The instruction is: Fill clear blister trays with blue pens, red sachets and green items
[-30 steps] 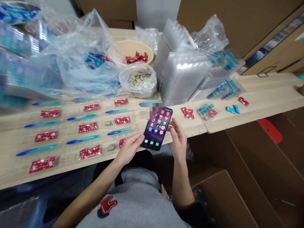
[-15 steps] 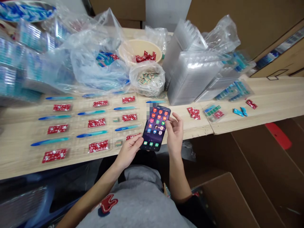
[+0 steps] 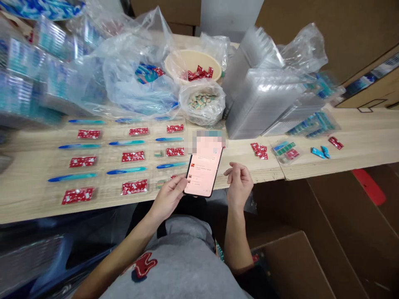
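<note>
1. Change: phone (image 3: 202, 176) screen went from a grid of app icons to a pale page with lines of text; text too small to read, top pixelated. Right hand (image 3: 239, 185) came away from the screen.
2. Meaning, my read: a tap had opened something and the person was reading. Packing looked paused; neither hand was working on a tray.
3. Hands: left hand (image 3: 170, 194) gripped the phone by its lower left edge. Right hand hung just beside it, fingers loosely curled, nothing visible in it.
4. Phone: tilted, between the hands, above the near edge of the desk (image 3: 21, 170).
5. Left of the left hand: clear trays (image 3: 112, 187), three by three, each with a pen (image 3: 126, 170) and a red packet (image 3: 134, 187). Small blocks (image 3: 161, 183) showed in two trays nearest that hand; the hand partly hid one tray.
6. Beyond the hands: small bag (image 3: 218, 114) of tan-green pieces; behind it, a bowl (image 3: 173, 62) with red packets inside. Left of those, big bag (image 3: 137, 99), blue pieces plus some red.
7. Beyond the right hand: tray stack (image 3: 264, 106), contents none that I could see. Farther right, a filled case (image 3: 286, 151) held blue, green and red items.
8. Below the right hand: open carton (image 3: 294, 265); interior mostly hidden.
</note>
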Tool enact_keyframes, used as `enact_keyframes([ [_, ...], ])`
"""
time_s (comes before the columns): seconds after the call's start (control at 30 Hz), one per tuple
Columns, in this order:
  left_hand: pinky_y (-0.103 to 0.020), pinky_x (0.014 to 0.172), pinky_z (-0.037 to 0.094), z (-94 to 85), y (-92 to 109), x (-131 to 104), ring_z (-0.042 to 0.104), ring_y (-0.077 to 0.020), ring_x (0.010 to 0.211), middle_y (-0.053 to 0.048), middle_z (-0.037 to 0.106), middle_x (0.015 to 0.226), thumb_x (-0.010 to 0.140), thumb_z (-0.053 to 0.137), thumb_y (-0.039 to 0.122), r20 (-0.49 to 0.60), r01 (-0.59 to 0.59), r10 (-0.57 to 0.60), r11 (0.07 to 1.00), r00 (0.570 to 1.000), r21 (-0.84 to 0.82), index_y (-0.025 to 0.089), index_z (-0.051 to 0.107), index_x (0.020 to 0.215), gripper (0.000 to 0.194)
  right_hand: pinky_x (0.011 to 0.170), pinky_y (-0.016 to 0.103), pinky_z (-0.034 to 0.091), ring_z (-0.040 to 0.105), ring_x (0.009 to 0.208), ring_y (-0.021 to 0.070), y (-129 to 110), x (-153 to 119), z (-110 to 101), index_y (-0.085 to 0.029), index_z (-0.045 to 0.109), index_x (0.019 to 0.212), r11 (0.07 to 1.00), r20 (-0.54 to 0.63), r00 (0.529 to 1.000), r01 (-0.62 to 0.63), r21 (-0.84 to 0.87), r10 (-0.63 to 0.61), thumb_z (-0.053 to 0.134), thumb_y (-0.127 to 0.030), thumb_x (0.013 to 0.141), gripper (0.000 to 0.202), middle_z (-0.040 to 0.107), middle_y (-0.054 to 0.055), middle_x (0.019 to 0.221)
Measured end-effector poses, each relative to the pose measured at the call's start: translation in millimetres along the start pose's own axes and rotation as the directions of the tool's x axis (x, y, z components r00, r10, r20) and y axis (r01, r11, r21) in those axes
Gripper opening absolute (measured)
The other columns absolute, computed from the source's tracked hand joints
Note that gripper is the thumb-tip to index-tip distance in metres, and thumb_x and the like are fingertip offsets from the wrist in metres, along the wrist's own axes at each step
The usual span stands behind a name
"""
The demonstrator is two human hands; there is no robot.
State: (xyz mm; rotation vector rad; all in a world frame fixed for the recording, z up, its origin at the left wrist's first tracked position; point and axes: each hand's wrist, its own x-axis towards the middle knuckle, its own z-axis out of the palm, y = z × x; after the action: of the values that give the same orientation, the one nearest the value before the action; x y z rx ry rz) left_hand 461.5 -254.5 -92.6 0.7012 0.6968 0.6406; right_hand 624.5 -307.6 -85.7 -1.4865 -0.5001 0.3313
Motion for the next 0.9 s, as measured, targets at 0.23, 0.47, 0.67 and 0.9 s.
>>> enact_keyframes([
  [0.23,-0.035,0.079,0.058,4.1,4,-1,0.071,-0.0244,0.090,-0.006,0.076,0.088,0.068,0.079,0.047,-0.011,-0.025,0.025,0.997,1.000,-0.067,0.019,0.075,0.091,0.037,0.092,0.038,0.052,0.064,0.104,0.0183,-10,-2,5,-0.027,0.060,0.118,0.976,0.045,0.976,0.213,-0.037,-0.212,0.060,-0.033,0.086,0.032,0.065,0.007,0.119],
  [0.47,-0.035,0.086,0.057,14.6,21,-7,0.070,-0.0241,0.095,-0.007,0.076,0.090,0.072,0.077,0.046,-0.024,-0.102,0.100,0.992,0.995,-0.073,0.020,0.075,0.092,0.033,0.097,0.045,0.051,0.063,0.112,0.0232,-20,-11,22,-0.025,0.063,0.118,0.990,0.400,0.916,-0.033,0.140,-0.026,0.046,-0.052,0.093,0.041,0.068,0.007,0.119],
  [0.67,-0.038,0.090,0.056,22.6,46,-20,0.069,-0.0258,0.102,-0.007,0.076,0.094,0.072,0.075,0.048,-0.054,-0.193,0.190,0.979,0.980,-0.072,0.021,0.074,0.095,0.035,0.093,0.040,0.054,0.061,0.114,0.0232,-53,-16,45,-0.026,0.066,0.110,0.987,0.490,0.871,-0.037,0.153,-0.043,0.037,-0.058,0.095,0.046,0.071,0.004,0.104],
  [0.9,-0.039,0.091,0.056,26.3,64,-29,0.066,-0.0261,0.109,-0.006,0.075,0.097,0.071,0.076,0.050,-0.084,-0.266,0.263,0.964,0.961,-0.026,0.023,0.072,0.093,0.036,0.104,0.039,0.047,0.054,0.124,0.0226,-73,-15,59,-0.031,0.067,0.106,0.975,0.477,0.876,-0.034,0.218,-0.076,0.038,-0.056,0.096,0.040,0.069,0.000,0.108],
])
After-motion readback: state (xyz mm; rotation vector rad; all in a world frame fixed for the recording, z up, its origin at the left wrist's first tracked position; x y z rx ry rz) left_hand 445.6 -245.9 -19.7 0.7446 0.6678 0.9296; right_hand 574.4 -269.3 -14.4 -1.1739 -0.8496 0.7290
